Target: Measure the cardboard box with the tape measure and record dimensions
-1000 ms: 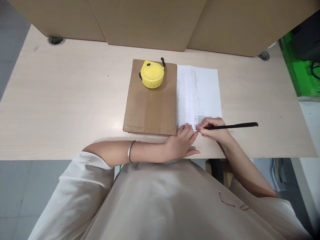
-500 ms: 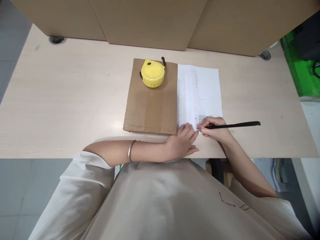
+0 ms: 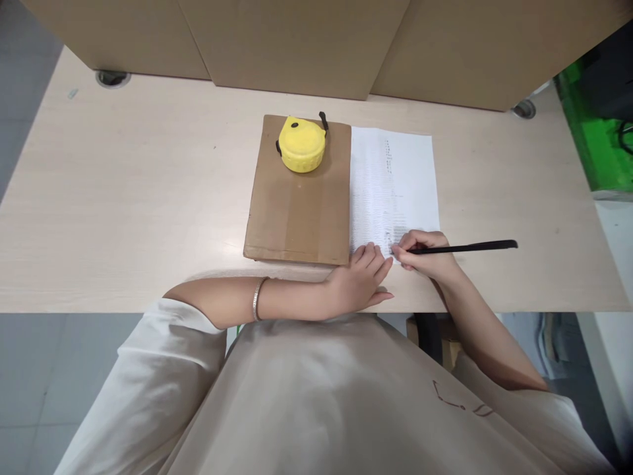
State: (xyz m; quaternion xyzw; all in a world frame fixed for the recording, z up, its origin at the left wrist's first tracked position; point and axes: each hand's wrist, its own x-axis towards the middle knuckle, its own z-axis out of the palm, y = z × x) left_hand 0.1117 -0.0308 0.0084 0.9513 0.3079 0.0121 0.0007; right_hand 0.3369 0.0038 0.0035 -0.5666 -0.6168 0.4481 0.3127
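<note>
A sheet of paper point(image 3: 415, 178) with lines of small print or writing lies on the desk, its left side against a flat cardboard box point(image 3: 297, 218). My left hand point(image 3: 357, 280) rests flat with fingers spread over the sheet's bottom edge, close to the box's lower right corner. Closed in a writing grip, my right hand point(image 3: 428, 256) holds a long black pen point(image 3: 469, 248). The pen's tip is at the lower part of the paper, mostly hidden by my fingers. On top of the box sits a yellow tape measure point(image 3: 302, 145) with black parts.
Tall cardboard panels point(image 3: 297, 46) stand along the back of the desk point(image 3: 138, 198). Two round cable holes, one a grommet point(image 3: 113, 79) at left, lie near them. A green surface point(image 3: 603, 152) with dark items is at the far right.
The pen and my right fingers have shifted very slightly to the right. My left hand, the box and the tape measure stay in place.
</note>
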